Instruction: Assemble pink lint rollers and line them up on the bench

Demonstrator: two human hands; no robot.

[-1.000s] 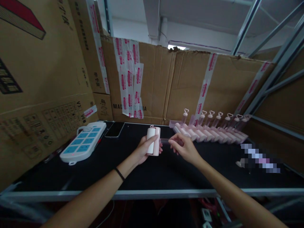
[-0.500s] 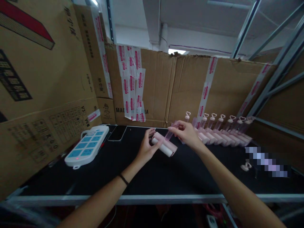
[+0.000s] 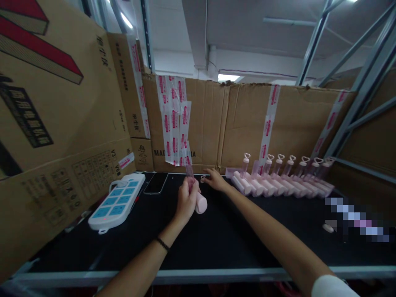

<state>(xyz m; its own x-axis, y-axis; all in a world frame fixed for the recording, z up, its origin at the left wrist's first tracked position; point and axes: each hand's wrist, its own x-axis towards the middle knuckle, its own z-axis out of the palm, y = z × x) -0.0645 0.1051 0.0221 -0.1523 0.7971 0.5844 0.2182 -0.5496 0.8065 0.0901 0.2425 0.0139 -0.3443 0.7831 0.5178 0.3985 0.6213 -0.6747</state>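
Observation:
My left hand (image 3: 186, 196) is closed around a pale pink cylinder (image 3: 201, 204), whose round end faces me. A clear pinkish tube (image 3: 189, 170) sticks up above that fist; how the two join is hidden by my fingers. Near the back edge of the table, my right hand (image 3: 214, 180) reaches out with its fingers apart. At its fingertips is a small pink heart-shaped loop (image 3: 203, 179), touching or nearly so. To the right stands a row of several pink cylinders (image 3: 270, 189) with clear tubes, many topped by heart-shaped loops (image 3: 280, 157).
A white power strip (image 3: 119, 206) with blue sockets and a phone (image 3: 156, 182) lie at left on the black table (image 3: 235, 239). Cardboard walls (image 3: 204, 119) close off the back and left. A small pale piece (image 3: 328, 228) lies at right beside a blurred-out patch.
My left hand has turned the pink cylinder end-on, with the clear tube now upright above it. My right hand has let go of the tube and moved left to the heart-shaped loop.

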